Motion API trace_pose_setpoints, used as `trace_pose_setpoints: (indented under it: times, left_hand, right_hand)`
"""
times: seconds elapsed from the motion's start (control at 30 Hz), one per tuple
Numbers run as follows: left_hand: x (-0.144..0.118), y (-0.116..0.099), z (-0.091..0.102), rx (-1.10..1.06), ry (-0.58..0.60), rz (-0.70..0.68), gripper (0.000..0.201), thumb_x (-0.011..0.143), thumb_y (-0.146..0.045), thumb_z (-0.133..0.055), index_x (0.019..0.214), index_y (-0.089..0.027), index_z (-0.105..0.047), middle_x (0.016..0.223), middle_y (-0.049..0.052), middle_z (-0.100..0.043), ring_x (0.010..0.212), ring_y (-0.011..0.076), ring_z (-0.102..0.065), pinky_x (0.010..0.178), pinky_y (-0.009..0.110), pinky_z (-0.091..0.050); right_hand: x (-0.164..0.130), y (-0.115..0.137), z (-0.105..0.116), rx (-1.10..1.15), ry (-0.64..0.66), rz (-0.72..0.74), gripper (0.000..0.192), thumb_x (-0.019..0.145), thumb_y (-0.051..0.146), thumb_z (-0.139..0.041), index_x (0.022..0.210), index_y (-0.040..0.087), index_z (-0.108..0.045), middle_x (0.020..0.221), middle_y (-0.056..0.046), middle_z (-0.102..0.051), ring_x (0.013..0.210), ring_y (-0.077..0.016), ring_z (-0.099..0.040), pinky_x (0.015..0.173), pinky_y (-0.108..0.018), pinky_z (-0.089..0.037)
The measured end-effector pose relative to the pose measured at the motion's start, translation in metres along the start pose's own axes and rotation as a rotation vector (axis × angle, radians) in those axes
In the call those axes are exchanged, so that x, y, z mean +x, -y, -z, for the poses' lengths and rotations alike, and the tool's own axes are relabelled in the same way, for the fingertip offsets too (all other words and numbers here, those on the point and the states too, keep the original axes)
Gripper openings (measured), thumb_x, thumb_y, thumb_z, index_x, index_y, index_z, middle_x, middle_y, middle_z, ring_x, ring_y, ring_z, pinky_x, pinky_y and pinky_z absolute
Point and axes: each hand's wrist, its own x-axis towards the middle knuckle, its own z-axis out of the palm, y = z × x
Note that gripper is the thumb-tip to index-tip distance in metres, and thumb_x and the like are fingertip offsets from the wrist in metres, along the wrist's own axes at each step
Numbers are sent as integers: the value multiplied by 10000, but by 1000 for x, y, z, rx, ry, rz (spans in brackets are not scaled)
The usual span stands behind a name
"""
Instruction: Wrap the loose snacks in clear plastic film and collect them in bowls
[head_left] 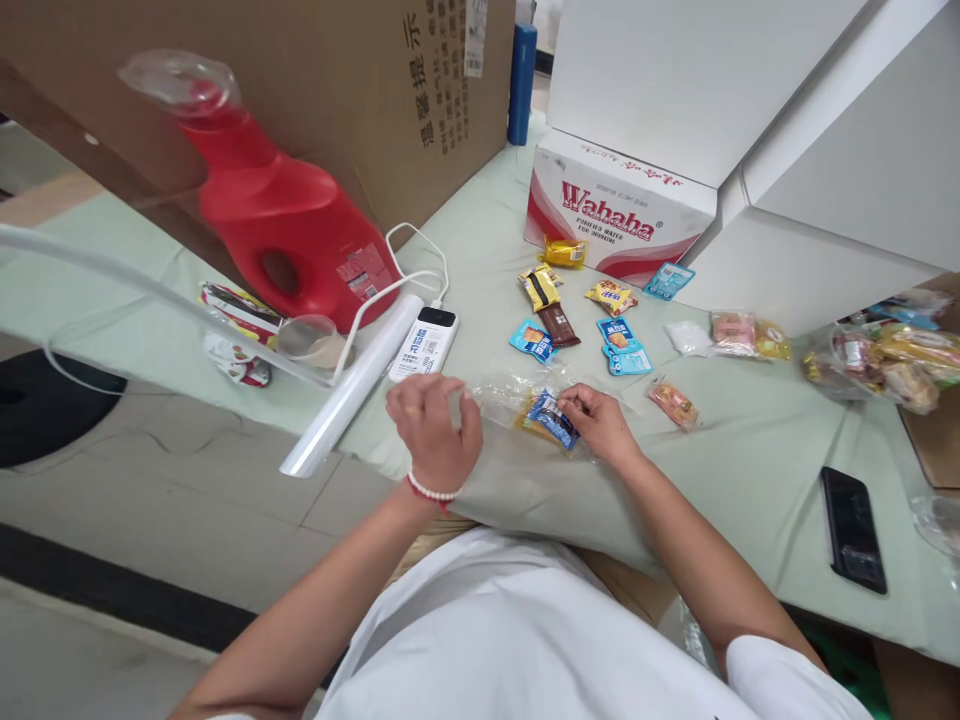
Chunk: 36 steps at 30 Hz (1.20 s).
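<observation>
My right hand (596,420) pinches the edge of a blue snack packet (551,418) between thumb and fingers. Under and around that packet spreads a clear plastic bag (502,398), with something yellowish showing through it. Just left of the bag, my left hand (435,430) is raised over the table's near edge, fingers bent and thumb apart, with nothing visible in it. Beyond the hands lie light blue snack packets (532,341), a brown packet (558,325), a yellow packet (540,287) and a small pink packet (673,402).
A red jug (292,220), a white power bank (425,343) with a cable and a shiny white tube (352,390) are on the left. Behind stands a Wahaha carton (619,205). Rightward are a bag of snacks (885,360) and a black phone (853,530).
</observation>
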Motion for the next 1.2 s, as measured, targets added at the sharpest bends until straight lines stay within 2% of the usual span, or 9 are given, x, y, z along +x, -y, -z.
trace_pose_setpoints:
  times: [0.07,0.13,0.33,0.47,0.6,0.8,0.9,1.03,1.2]
  left_hand:
    - [-12,-18,9,-80,123,-318,194,943,-263,-556,1078,-285,-694,1051,72,-733,1091,268,-660,1004,482,-412]
    - [-19,-35,5,-120,329,-472,315,973,-230,-508,1214,-310,-694,1142,59,-767,1121,244,-680,979,459,-405]
    - [-11,-46,-37,-1,628,-364,331,1003,-195,-519,1270,-255,-705,1305,81,-757,1117,268,-662,870,457,-400]
    - [-9,-41,-44,15,601,-382,301,1015,-222,-535,1243,-289,-720,1276,62,-768,1171,290,-609,912,485,-388]
    - [-8,-44,-44,15,570,-416,270,1022,-195,-524,1163,-288,-735,1180,49,-789,1238,283,-588,1000,498,-368]
    - [-9,-46,-42,-7,555,-461,379,989,-106,-513,1251,-301,-706,1163,66,-773,1254,265,-601,1089,517,-339]
    - [-12,-47,-40,17,535,-502,406,969,-103,-522,1260,-316,-710,1202,84,-751,1253,279,-590,1071,518,-355]
    - [-15,-49,-39,56,525,-501,381,975,-119,-513,1242,-296,-719,1220,106,-723,1162,282,-595,983,487,-391]
    - [-13,-54,-39,79,539,-511,349,998,-138,-502,1253,-263,-704,1167,112,-718,1080,278,-591,921,467,-384]
  right_hand:
    - [-1,6,-1,-31,6,15,322,883,517,-580,855,210,-671,584,46,-472,556,-134,-409,537,-254,-301]
    - [-2,10,-3,-56,5,27,292,887,491,-574,845,216,-663,579,47,-481,555,-135,-424,548,-256,-313]
    - [-8,4,1,-11,66,19,337,914,521,-547,932,207,-669,601,47,-512,565,-142,-457,560,-257,-359]
    - [-5,0,35,-126,217,-5,318,936,462,-549,999,196,-710,679,17,-629,624,-158,-546,602,-262,-400]
    - [22,3,65,-521,0,57,256,959,345,-561,1040,183,-741,833,-49,-730,763,-199,-623,688,-293,-412]
    - [72,4,38,-686,-43,60,513,814,330,-806,1280,159,-679,909,-84,-732,917,-249,-623,752,-300,-432]
    - [80,5,31,-604,58,-70,278,847,299,-748,1089,162,-731,737,-23,-663,743,-199,-590,675,-283,-402]
    - [74,12,45,-478,62,146,131,879,306,-671,847,187,-714,839,-40,-665,843,-193,-606,751,-281,-439]
    - [42,39,59,-534,74,270,140,965,295,-549,923,213,-654,810,-31,-668,729,-182,-584,676,-277,-405]
